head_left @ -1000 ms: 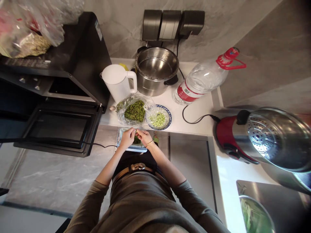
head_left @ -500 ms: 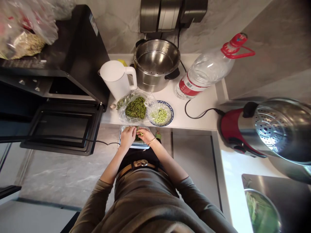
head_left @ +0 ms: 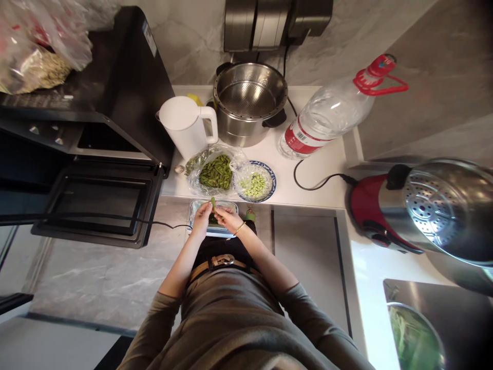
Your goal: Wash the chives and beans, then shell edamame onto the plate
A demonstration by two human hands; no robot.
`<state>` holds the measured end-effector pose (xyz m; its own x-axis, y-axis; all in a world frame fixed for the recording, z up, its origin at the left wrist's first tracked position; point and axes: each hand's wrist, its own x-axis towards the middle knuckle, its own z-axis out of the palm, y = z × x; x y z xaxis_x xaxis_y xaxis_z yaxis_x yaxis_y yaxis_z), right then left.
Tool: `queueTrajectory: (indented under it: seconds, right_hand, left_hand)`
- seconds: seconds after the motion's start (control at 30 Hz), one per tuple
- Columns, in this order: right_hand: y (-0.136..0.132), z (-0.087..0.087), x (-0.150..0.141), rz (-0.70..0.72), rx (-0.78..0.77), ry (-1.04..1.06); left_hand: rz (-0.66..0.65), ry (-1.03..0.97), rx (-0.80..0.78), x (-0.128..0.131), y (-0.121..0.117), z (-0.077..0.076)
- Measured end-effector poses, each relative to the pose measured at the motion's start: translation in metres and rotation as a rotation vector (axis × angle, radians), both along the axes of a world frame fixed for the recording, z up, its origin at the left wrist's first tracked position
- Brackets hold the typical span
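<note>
A green edamame pod (head_left: 213, 204) stands upright between my two hands, in front of the counter edge. My left hand (head_left: 202, 216) is closed with its fingertips at the pod's left side. From the right, my right hand (head_left: 228, 217) pinches the same pod. Below both hands is a pale bin (head_left: 193, 207) with dark green bits inside, partly covered by my hands. On the counter, a clear plastic bag (head_left: 193, 177) holds a heap of edamame pods (head_left: 216, 172). Beside it, shelled green beans (head_left: 256, 185) lie on a blue-rimmed plate (head_left: 273, 177), which the bag's edge overlaps.
Behind the bag stand a white jug (head_left: 181, 123) and a steel pot (head_left: 246, 131). A large water bottle (head_left: 331, 118) is to their right. An oven door (head_left: 102, 205) hangs open at left. A red and steel cooker (head_left: 370, 205) sits at right, above a sink with a bowl (head_left: 418, 334).
My hands have come slightly apart and tilted up, so the pod now shows upright between my fingertips. The camera has shifted a little; the counter things are otherwise the same.
</note>
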<state>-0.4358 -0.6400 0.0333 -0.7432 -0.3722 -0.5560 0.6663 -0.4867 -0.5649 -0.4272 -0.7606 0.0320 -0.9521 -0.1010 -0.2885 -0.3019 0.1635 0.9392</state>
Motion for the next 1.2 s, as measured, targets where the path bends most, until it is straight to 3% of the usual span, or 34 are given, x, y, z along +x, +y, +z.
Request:
queueTrajectory:
  seconds: [0.37,0.6,0.83,1.03,1.2]
  right_hand:
    - [-0.005,0.000,0.000,-0.173,0.121,0.107]
    - [0.000,-0.003,-0.003,-0.227,0.000,-0.024]
    - [-0.003,-0.010,-0.004,-0.296,-0.042,-0.269]
    - [0.000,-0.011,-0.003,-0.274,0.175,-0.060]
    - [-0.005,-0.006,0.000,-0.275,0.268,0.087]
  left_hand:
    - [0.112,-0.015,0.170,-0.001,0.003,-0.001]
    - [-0.061,0.147,-0.089,-0.003,-0.008,0.013]
    - [-0.098,0.252,-0.315,-0.001,-0.003,0.017]
    - [-0.191,0.256,-0.505,0.000,-0.005,0.022]
    - [-0.086,0.102,-0.465,0.000,-0.004,0.015]
